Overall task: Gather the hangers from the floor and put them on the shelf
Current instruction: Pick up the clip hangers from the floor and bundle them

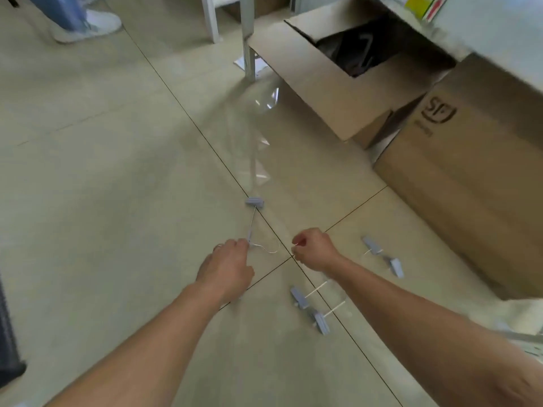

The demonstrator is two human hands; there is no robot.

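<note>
Several wire clip hangers with grey-blue clips lie on the beige tiled floor. My left hand (227, 267) reaches down to one hanger (254, 214), its fingers closed around the wire near the hook. My right hand (313, 249) hovers to the right with fingers curled, pinching a thin wire. Two more hangers (311, 308) lie just below my right forearm, and another hanger (382, 257) lies to its right. A shelf edge (496, 30) shows at the top right.
An open cardboard box (320, 71) and a closed printed box (458, 171) stand at the right under the shelf. A clear plastic bag (252, 136) lies on the floor ahead. Another person's shoes (88, 24) are at the top left. White furniture legs (210, 17) stand behind.
</note>
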